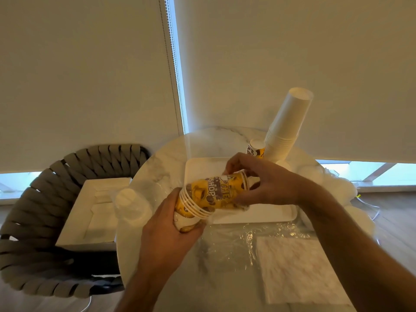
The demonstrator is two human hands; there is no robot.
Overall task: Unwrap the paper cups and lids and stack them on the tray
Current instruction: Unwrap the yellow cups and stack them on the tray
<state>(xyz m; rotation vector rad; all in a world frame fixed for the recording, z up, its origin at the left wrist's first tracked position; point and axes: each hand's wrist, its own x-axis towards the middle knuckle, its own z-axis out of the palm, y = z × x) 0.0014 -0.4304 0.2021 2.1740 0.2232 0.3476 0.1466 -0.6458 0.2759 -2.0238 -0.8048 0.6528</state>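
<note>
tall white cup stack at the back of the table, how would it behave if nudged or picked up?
The white cup stack is tall for its base and already looks tilted, so a side nudge would probably tip it. As nested paper cups it is likely light for its size. Lifted from the top, the upper cups might slide off the rest; gripping low seems safer.

A woven chair [33, 221] holds a white box [90, 212] beside the marble table [157, 163].

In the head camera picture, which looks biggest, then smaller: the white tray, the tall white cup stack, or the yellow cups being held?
1. White tray
2. Tall white cup stack
3. Yellow cups, though they are nearer the camera, so they and the stack look close.
</note>
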